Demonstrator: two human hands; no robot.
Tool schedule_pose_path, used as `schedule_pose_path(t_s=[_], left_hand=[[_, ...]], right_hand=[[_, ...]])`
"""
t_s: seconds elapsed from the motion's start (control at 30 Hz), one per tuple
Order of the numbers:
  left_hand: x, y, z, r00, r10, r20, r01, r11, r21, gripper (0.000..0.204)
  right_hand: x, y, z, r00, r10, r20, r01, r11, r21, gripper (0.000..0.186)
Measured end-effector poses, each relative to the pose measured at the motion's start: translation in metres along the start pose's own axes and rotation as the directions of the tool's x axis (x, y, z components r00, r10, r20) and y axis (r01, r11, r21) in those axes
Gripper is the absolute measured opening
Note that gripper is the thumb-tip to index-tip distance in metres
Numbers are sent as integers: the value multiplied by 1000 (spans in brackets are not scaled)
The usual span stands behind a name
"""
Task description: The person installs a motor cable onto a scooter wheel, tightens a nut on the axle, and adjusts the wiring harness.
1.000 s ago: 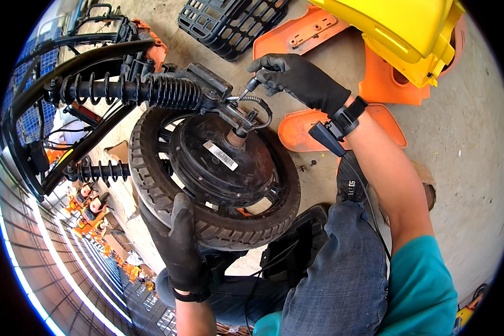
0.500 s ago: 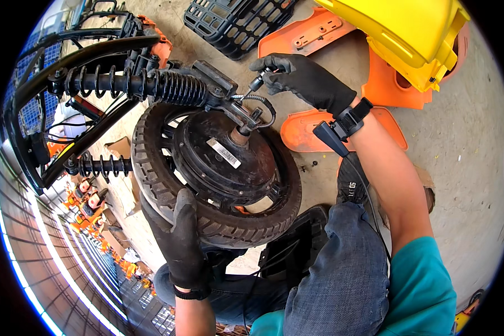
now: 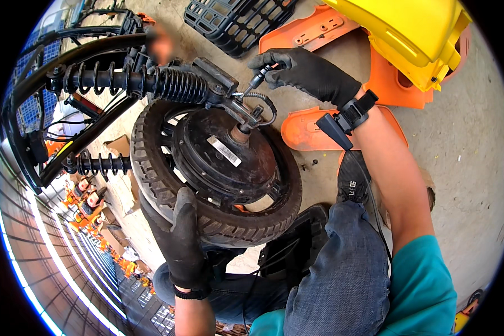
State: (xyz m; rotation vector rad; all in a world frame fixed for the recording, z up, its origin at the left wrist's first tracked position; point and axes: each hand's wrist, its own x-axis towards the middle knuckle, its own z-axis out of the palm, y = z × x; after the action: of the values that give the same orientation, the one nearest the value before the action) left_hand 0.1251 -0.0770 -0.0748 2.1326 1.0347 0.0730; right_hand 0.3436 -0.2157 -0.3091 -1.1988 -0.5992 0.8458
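Note:
Both my hands wear black gloves. My left hand (image 3: pixel 179 241) is closed around the near left edge of a black tyre (image 3: pixel 243 228), its thumb on the tread. The tyre belongs to a wheel with a dark round hub (image 3: pixel 257 162) and a white label. At the upper right of the wheel, my right hand (image 3: pixel 316 73) grips a small screwdriver (image 3: pixel 257 79) with a thin metal shaft. The shaft slants down to a metal bracket (image 3: pixel 242 113) near the axle, beside a looped cable. Whether its tip sits in a screw is too small to tell.
A coil shock absorber (image 3: pixel 176 85) runs from the bracket to a black frame (image 3: pixel 25 162). Beyond lie a black plastic crate (image 3: pixel 227 25), orange panels (image 3: pixel 305 131) and a yellow shell (image 3: pixel 403 28). My shoe (image 3: pixel 353 182) stands right of the wheel.
My right wrist has shifted slightly to the right and turned a little, with the screwdriver still at the bracket. The left hand and wheel have hardly moved.

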Motion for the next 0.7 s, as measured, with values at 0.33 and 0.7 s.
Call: schedule_pose_path(t_s=[0.33,0.7], left_hand=[[0,0,0,1000,-10,-14,10,1000,29,69],[-1,-3,2,998,67,8,-68,995,67,30]], right_hand=[[5,1,-6,999,14,51,-12,999,-31,34],[5,4,-5,1000,24,4,-23,990,-140,36]])
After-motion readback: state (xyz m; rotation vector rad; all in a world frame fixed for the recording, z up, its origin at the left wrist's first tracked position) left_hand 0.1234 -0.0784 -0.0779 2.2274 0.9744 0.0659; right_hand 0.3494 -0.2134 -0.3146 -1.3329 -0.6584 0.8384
